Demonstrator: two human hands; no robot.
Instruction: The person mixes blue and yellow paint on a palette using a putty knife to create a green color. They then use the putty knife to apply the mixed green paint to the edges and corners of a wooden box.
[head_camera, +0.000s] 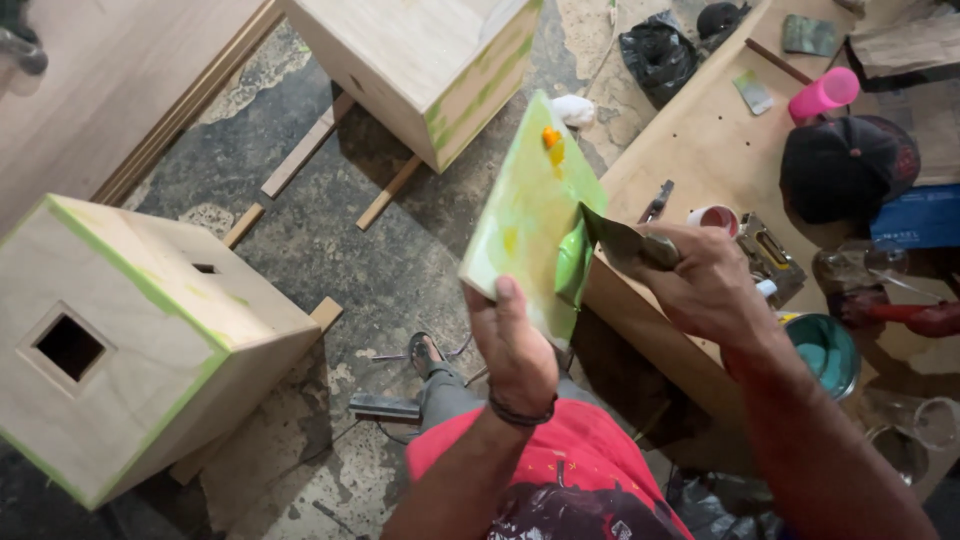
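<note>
Left hand (515, 350) gripped the lower edge of a flat board (530, 215), thumb lying up its face, board tilted upward away from the body. Board face was smeared pale green, with a small orange-yellow dab (551, 140) near its top edge.

Right hand (705, 280) was closed around the handle of a putty knife (615, 240). The blade tip touched a thick green lump of filler (572, 262) on the board's right side.

Board was held in the air, above the floor and just left of the desk (700, 150).

On the desk: a pink cylinder (823, 95) lying on its side, a small red-rimmed cup (715, 217), a dark cap (848, 165), a metal stapler-like tool (765, 255). A teal tub (828, 352) sat near the right forearm.

On the floor: a wooden box (120, 340) at left with green-smeared edges and a square hole in one face; a second wooden box (425, 60) at top, also green along one edge, resting on wood strips. A black bag (655, 50) lay beyond it. A sandalled foot (425, 350) showed below the board.
</note>
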